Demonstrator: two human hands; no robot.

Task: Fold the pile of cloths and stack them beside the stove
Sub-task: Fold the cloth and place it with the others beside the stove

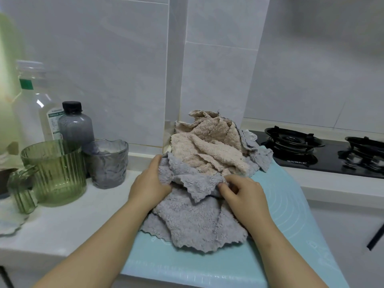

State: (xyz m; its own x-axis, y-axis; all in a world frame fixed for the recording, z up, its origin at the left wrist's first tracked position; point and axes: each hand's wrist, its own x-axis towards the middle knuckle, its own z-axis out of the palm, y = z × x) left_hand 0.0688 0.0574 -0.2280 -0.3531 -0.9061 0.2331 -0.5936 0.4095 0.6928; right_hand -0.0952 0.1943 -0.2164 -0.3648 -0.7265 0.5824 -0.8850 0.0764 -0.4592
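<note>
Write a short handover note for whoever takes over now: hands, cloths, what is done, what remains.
Left hand: grips the left edge of the fluffy grey scalloped cloth.
Right hand: pinches the same cloth's top edge.
Things: that cloth lies crumpled on the pale teal silicone mat; the fluffy beige cloth lies heaped behind it; the black gas stove stands to the right.
Done: no folded cloth visible.
Left: fold all, stack beside the stove.
</note>
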